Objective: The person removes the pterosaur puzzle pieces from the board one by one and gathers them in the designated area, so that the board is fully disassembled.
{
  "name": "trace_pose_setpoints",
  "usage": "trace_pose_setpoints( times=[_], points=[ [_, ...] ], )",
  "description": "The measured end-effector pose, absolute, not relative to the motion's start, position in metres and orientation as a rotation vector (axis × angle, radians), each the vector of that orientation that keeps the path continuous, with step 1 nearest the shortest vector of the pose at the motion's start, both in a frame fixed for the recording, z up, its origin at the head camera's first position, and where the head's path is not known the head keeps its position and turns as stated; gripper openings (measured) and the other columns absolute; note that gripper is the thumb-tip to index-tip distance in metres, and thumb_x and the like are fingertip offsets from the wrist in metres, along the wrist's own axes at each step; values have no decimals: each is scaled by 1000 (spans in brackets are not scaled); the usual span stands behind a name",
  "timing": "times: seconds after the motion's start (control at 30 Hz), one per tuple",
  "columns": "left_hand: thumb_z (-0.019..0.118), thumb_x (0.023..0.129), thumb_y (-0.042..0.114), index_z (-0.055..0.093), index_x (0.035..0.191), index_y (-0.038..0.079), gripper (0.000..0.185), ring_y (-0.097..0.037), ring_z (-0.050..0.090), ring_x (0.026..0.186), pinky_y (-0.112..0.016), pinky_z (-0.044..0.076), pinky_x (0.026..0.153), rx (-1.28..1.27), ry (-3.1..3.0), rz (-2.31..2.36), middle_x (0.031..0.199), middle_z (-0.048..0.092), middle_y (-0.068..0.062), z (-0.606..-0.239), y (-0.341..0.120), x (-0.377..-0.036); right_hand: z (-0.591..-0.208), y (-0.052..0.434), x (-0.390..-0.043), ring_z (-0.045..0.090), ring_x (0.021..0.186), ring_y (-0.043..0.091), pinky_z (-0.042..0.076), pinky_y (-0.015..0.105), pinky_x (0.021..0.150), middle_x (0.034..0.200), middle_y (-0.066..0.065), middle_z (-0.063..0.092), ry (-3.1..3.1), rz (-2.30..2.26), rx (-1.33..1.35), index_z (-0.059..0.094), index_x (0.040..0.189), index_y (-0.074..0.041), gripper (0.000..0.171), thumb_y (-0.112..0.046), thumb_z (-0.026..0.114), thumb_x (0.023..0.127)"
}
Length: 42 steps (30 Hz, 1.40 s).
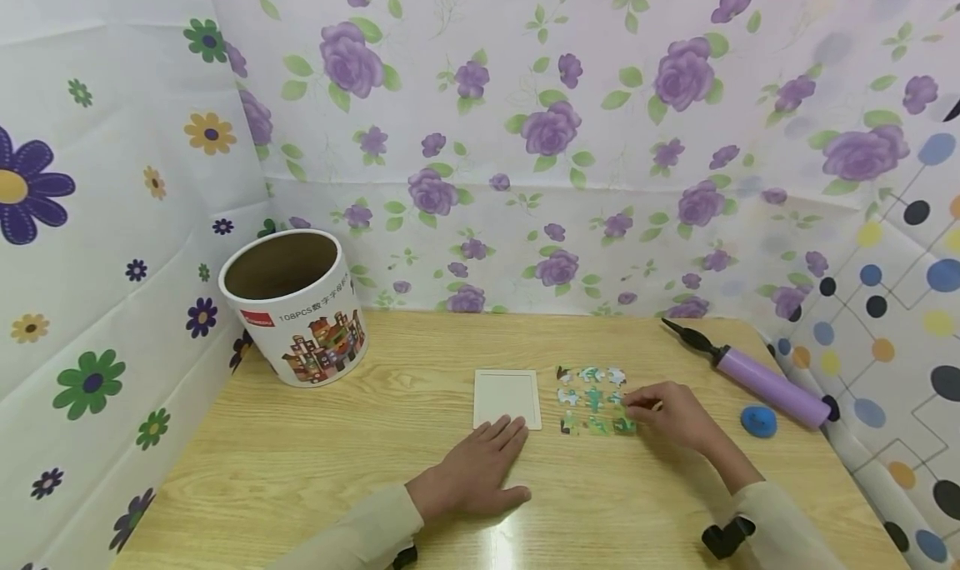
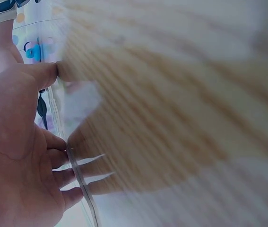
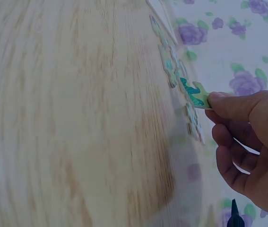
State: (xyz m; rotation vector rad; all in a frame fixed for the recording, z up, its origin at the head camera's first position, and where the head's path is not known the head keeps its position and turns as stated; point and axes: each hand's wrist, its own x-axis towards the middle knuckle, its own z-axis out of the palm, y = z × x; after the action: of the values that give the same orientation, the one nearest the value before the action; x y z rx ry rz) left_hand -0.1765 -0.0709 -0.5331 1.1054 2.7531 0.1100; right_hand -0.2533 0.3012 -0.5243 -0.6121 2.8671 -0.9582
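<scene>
In the head view, several jigsaw puzzle pieces [image 1: 594, 400] lie spread in three short rows on the table. My right hand [image 1: 670, 415] is at their right side. In the right wrist view, its thumb and forefinger pinch a green puzzle piece [image 3: 197, 94], tilted up beside the others; the remaining fingers curl loosely. To the left of the pieces lies a square cream puzzle tray [image 1: 507, 397] with a thin raised border. My left hand [image 1: 486, 470] rests palm down, fingers straight, its fingertips at the tray's front edge. In the left wrist view, the hand [image 2: 20, 151] has its thumb spread.
A large white printed bucket [image 1: 300, 312] stands at the back left. On the right lie a purple hand pump [image 1: 772, 385] and a small blue object [image 1: 758, 421]. Patterned cloth [image 1: 525, 137] hangs behind and beside the wooden table [image 1: 300, 462].
</scene>
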Motion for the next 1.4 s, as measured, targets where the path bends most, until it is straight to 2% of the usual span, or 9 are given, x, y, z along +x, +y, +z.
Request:
trace_pose_setpoints(
  times=[0.9,1.13,1.4],
  points=[
    [34,104,63,22,163,4,84,-29,18,157,-45,23,124,1137,2753,130,170,18,-11,-535,-73,-177,-545,306,-256,70,90,13,57,31,77,101,-2,76,2910,-925,-583,82,104,-18,13,-16,76,93],
    [35,104,63,22,163,4,84,-29,18,157,-46,24,124,1136,2751,133,170,18,-11,-536,-72,-178,-544,308,-257,69,94,16,57,33,78,107,1,76,2887,-913,-564,81,107,-17,14,-17,75,94],
    [35,104,64,21,163,4,85,-29,18,157,-45,24,124,1135,2745,111,170,18,-11,-536,-72,-178,-532,300,-256,67,87,10,56,30,76,102,-3,75,2874,-965,-605,77,118,-12,24,-23,72,97]
  ],
)
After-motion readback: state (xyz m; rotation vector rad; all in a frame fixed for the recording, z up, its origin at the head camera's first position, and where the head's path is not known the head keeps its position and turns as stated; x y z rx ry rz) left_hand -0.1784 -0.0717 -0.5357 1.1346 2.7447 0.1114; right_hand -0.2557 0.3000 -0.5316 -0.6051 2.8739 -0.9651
